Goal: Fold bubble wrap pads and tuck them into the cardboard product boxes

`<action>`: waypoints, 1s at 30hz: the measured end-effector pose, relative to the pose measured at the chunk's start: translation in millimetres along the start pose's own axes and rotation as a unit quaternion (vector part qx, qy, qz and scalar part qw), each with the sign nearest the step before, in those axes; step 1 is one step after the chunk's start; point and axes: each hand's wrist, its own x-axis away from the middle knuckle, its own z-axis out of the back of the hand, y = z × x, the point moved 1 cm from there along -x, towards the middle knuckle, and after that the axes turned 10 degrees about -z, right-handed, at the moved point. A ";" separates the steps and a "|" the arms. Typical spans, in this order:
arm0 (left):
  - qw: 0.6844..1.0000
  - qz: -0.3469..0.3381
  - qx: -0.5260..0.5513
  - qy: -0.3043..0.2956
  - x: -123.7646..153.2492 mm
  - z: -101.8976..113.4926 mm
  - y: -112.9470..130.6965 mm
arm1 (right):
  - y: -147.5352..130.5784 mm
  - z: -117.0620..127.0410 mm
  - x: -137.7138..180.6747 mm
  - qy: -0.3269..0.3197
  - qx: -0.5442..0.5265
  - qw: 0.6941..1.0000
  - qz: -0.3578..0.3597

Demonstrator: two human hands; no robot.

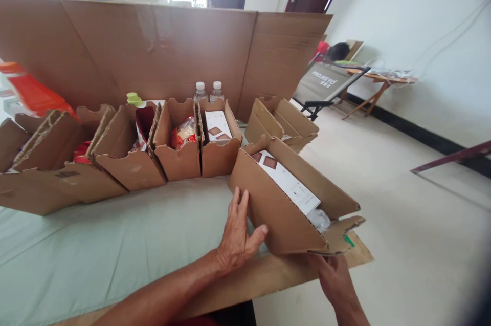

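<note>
An open-topped cardboard box [286, 203] sits at an angle at the table's right end. Inside it lie a white carton [287, 182] with brown squares printed on it and some crumpled clear plastic [319, 219]. My left hand [238, 234] has its fingers stretched out and rests against the box's left side. At the box's near lower edge, my right hand [335, 272] grips from below, its fingertips partly hidden under the cardboard. A small green mark [349, 240] shows on the near end flap.
Several similar cardboard bins [130, 147] stand in a row on the pale green cloth [153, 229], holding packets and another white carton [218, 126]. Behind them are a tall cardboard panel [161, 49], two clear bottles [217, 91] and an orange bottle [36, 90]. A folding chair [320, 80] stands beyond.
</note>
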 end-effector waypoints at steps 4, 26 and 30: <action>0.999 -0.026 -0.001 -0.032 -10.5 -5.3 -6.0 | -0.2 -14.7 1.6 -0.027 0.013 1.000 0.008; 0.997 0.052 0.052 0.032 -8.5 -2.5 -21.5 | -54.9 -77.7 -24.0 0.025 0.236 0.965 0.111; 0.995 0.072 0.058 0.030 -8.4 -3.7 -20.9 | -74.9 -105.7 -70.1 0.031 0.271 0.954 0.127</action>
